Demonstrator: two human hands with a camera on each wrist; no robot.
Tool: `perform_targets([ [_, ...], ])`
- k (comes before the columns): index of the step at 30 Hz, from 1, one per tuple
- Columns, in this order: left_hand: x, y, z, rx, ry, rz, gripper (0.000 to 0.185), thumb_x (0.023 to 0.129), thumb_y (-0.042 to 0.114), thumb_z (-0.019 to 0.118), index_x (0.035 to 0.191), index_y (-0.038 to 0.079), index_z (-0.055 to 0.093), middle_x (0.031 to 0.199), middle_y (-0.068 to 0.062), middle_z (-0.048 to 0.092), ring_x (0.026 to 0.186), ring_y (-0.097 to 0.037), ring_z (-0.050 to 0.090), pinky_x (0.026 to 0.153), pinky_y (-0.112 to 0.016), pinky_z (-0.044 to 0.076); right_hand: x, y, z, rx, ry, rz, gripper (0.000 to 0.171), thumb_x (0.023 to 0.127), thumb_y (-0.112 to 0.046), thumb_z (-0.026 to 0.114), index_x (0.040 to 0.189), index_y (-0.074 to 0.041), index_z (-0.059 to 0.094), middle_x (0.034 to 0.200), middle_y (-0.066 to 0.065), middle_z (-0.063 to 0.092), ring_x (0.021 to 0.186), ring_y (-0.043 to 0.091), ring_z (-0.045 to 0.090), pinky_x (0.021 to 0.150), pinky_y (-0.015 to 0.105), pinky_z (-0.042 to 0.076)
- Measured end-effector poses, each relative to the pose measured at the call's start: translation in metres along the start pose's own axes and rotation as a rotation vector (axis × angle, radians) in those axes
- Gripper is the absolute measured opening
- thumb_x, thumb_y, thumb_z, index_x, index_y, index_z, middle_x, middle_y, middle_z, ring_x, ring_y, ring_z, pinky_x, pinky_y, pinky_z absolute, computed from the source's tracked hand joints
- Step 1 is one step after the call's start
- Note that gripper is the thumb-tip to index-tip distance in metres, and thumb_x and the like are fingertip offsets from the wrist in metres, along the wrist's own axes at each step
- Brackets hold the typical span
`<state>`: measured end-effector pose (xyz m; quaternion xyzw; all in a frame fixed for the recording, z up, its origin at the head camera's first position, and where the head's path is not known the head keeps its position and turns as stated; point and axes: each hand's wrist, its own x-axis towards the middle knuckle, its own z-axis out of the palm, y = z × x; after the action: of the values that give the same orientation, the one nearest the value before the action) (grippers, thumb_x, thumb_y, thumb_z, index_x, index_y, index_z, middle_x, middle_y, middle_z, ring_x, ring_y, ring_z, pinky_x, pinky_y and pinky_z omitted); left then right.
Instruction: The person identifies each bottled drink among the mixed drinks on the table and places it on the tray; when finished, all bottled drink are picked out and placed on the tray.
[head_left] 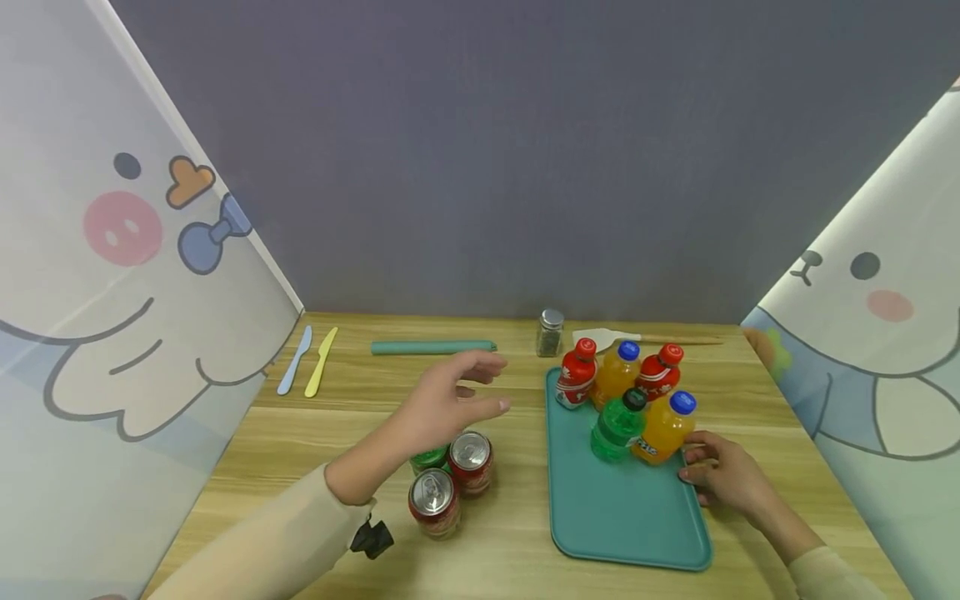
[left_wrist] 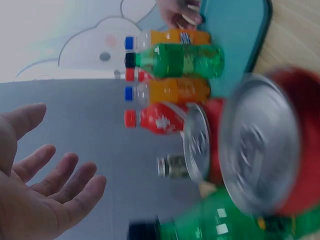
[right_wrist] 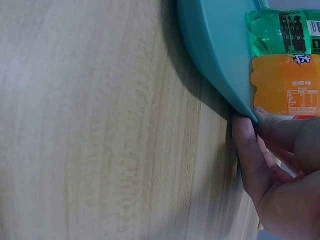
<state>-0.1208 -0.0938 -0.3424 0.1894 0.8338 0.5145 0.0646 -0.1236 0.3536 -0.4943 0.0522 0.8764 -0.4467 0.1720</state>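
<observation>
My left hand point(head_left: 450, 398) hovers over the left-centre of the table, fingers loosely bent and holding nothing. Below it stand two red cans point(head_left: 471, 458) and a green bottle point(left_wrist: 205, 220), which the forearm mostly hides in the head view. On the right, my right hand point(head_left: 722, 473) pinches the right rim of a teal tray point(head_left: 622, 517) between thumb and fingers. Grouped on the tray's far half are two red bottles point(head_left: 576, 377), two orange soda bottles point(head_left: 664, 429) and a green bottle point(head_left: 618, 429) with a black cap, all upright.
Along the back lie a teal stick-like case point(head_left: 431, 347), a glass shaker point(head_left: 551, 333) with a metal lid and a white spatula point(head_left: 600, 337) with a wooden handle. A blue knife point(head_left: 295, 362) and a yellow knife point(head_left: 321, 363) lie back left. Printed panels flank the table.
</observation>
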Motion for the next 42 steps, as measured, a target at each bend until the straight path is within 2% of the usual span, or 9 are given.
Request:
perform_targets([
  [5,-0.017,-0.013,-0.018,0.061,0.038,-0.004,0.052,0.092,0.026,0.079,0.140,0.020,0.059,0.138,0.002,0.063,0.129,-0.025,0.058,0.105,-0.054,0.049,-0.001,-0.001,-0.001,-0.016,0.004,-0.028,0.058,0.091,-0.002,0.073,0.142,0.009,0.045,0.115,0.024,0.063,0.081,0.022,0.066,0.060,0.036,0.062],
  [10,-0.033,-0.031,-0.029,0.090,0.079,-0.040,0.055,0.091,0.024,0.080,0.141,0.017,0.058,0.138,-0.004,0.064,0.127,-0.029,0.059,0.103,-0.054,0.051,-0.001,-0.002,-0.002,-0.018,0.001,-0.040,0.059,0.092,-0.003,0.073,0.142,0.010,0.045,0.115,0.024,0.062,0.082,0.023,0.066,0.060,0.036,0.062],
  [16,-0.048,-0.054,-0.033,0.071,0.086,-0.090,0.055,0.091,0.024,0.080,0.139,0.009,0.059,0.134,-0.015,0.064,0.125,-0.036,0.060,0.101,-0.054,0.052,0.000,-0.001,-0.002,-0.017,-0.001,-0.031,0.060,0.093,-0.002,0.073,0.143,0.010,0.044,0.116,0.024,0.062,0.083,0.022,0.066,0.061,0.037,0.062],
  [22,-0.061,-0.076,-0.032,0.062,0.090,-0.139,0.054,0.091,0.028,0.080,0.136,0.006,0.060,0.134,-0.014,0.065,0.123,-0.031,0.061,0.101,-0.057,0.052,0.000,0.000,-0.001,-0.006,-0.005,-0.018,0.060,0.092,-0.002,0.073,0.144,0.009,0.043,0.117,0.025,0.062,0.083,0.022,0.066,0.061,0.037,0.062],
  [34,-0.070,-0.095,-0.026,0.029,0.101,-0.171,0.042,0.088,0.026,0.083,0.125,0.012,0.067,0.124,-0.005,0.068,0.120,-0.029,0.062,0.096,-0.052,0.056,-0.001,0.001,0.000,-0.006,0.001,-0.003,0.062,0.092,-0.002,0.074,0.144,0.008,0.043,0.117,0.025,0.062,0.082,0.021,0.066,0.061,0.037,0.062],
  [42,-0.070,-0.102,-0.025,-0.011,0.114,-0.139,0.040,0.089,0.023,0.082,0.123,0.010,0.067,0.122,-0.007,0.068,0.118,-0.029,0.062,0.095,-0.049,0.057,0.000,0.003,0.001,-0.005,0.008,-0.009,0.062,0.091,-0.002,0.074,0.144,0.009,0.044,0.117,0.025,0.062,0.083,0.022,0.066,0.061,0.038,0.062],
])
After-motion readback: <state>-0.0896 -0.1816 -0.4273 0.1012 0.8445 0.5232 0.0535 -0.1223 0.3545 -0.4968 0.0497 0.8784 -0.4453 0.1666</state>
